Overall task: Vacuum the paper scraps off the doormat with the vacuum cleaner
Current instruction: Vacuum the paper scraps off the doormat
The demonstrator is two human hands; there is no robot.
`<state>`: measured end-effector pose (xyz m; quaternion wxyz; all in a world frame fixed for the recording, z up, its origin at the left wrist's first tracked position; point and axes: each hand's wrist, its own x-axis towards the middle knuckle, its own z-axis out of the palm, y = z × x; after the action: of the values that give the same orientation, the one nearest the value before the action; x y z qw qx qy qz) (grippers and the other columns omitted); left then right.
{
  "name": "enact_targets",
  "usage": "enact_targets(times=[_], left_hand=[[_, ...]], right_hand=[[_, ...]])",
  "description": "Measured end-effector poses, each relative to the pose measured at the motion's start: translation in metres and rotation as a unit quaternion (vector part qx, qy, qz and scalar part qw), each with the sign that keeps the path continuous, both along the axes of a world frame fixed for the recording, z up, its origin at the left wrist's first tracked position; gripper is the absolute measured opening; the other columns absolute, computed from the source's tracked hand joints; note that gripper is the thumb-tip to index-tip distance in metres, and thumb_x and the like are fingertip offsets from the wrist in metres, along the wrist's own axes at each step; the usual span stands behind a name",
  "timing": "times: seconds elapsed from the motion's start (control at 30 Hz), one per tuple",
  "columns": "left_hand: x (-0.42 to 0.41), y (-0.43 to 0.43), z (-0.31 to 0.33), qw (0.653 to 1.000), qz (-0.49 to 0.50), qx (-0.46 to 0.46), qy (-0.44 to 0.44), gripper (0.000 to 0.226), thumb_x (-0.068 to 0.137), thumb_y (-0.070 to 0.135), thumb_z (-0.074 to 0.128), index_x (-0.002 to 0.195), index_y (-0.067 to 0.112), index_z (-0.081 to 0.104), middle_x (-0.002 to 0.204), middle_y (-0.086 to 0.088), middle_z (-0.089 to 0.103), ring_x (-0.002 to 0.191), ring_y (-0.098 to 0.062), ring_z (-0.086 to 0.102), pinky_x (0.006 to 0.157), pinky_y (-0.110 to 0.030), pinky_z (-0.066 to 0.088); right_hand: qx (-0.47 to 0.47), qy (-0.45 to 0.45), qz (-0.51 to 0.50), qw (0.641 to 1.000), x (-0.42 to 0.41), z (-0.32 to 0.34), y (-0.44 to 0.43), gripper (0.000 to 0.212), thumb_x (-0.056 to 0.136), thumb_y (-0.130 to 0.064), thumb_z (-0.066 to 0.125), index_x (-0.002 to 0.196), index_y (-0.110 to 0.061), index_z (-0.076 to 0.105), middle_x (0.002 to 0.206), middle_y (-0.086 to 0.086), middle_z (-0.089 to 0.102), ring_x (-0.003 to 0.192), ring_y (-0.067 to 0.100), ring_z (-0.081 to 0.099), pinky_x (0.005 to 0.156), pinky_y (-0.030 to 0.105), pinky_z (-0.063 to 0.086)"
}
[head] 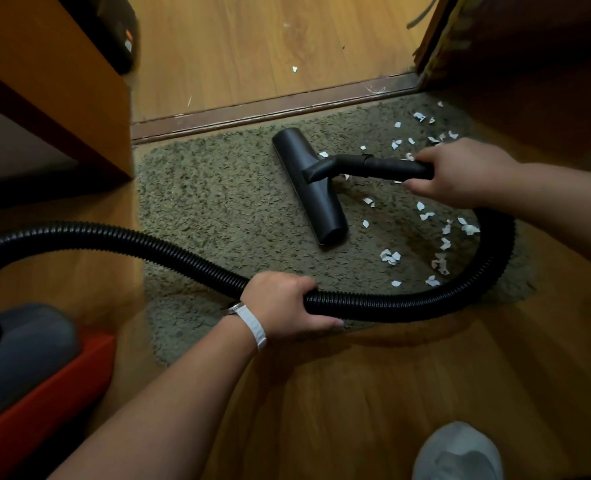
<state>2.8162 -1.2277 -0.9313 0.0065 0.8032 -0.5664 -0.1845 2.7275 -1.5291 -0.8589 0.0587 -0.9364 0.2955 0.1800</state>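
Clenched around the rear end of the black wand (pixel 384 166), the grip of the right hand (pixel 460 171) has its fingers over the top and its thumb underneath. The grip of the left hand (pixel 283 306) is also closed, wrapped round the ribbed black hose (pixel 425 299), and a white wristband (pixel 252 323) sits on that wrist.

From the head view, the floor nozzle (pixel 309 188) is a long, matte black bar lying flat on the doormat (pixel 218 202), set at a slight diagonal, with the wand joining its middle from the right. The doormat is a shaggy, olive-grey rug, and its far edge lies along a dark threshold strip (pixel 270 109).

The paper scraps (pixel 390 256) are small, white, torn and crumpled bits, scattered over the right part of the doormat, to the right of the nozzle. A few lie just beside the wand and the right hand.

The hose leaves the grey and red vacuum cleaner body (pixel 20 348) at the lower left, arches over the wooden floor (pixel 356 393), crosses the near part of the doormat through the left hand, then curves round the right side up toward the right hand. Many scraps lie inside that loop. One more scrap lies on the floor beyond the threshold. An orange-brown cabinet (pixel 62 81) stands at the upper left.
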Motion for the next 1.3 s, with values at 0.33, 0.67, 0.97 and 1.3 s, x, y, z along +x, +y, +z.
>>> enact_targets(times=[0.33,0.67,0.97,1.3], left_hand=[[0.001,-0.012,0.005,1.000,0.003,-0.009,-0.001,0.066,0.067,0.091,0.044,0.075,0.027,0.054,0.061,0.011,0.051,0.065,-0.014,0.061,0.062,-0.028,0.050],[0.005,-0.005,-0.002,1.000,0.000,-0.021,-0.012,0.087,0.058,0.098,0.021,0.084,0.027,0.062,0.067,0.009,0.063,0.065,-0.012,0.062,0.063,-0.028,0.053],[0.003,-0.003,-0.002,0.999,-0.026,-0.014,-0.016,0.068,0.066,0.093,0.043,0.075,0.026,0.053,0.065,0.011,0.053,0.067,-0.014,0.062,0.056,-0.026,0.038],[0.005,-0.010,0.000,0.999,-0.006,-0.031,-0.007,0.067,0.067,0.091,0.046,0.075,0.025,0.055,0.065,0.009,0.058,0.065,-0.015,0.062,0.059,-0.027,0.047]], right_hand=[[0.015,-0.005,-0.126,0.992,-0.038,0.010,-0.022,0.030,0.092,-0.052,0.058,0.104,-0.025,0.062,0.081,0.005,0.060,0.070,0.023,0.058,0.066,0.040,0.054],[0.014,0.010,-0.092,0.996,-0.008,0.004,-0.018,0.037,0.091,-0.055,0.057,0.106,-0.022,0.064,0.079,0.004,0.059,0.070,0.022,0.057,0.054,0.029,0.041],[0.052,0.035,0.003,0.998,-0.013,-0.002,-0.002,0.030,0.091,-0.058,0.056,0.100,-0.030,0.062,0.077,-0.004,0.059,0.068,0.013,0.054,0.056,0.029,0.039],[0.045,0.017,-0.063,0.997,-0.036,0.017,-0.015,0.035,0.091,-0.056,0.059,0.116,-0.031,0.063,0.078,0.002,0.061,0.068,0.019,0.057,0.056,0.031,0.045]])
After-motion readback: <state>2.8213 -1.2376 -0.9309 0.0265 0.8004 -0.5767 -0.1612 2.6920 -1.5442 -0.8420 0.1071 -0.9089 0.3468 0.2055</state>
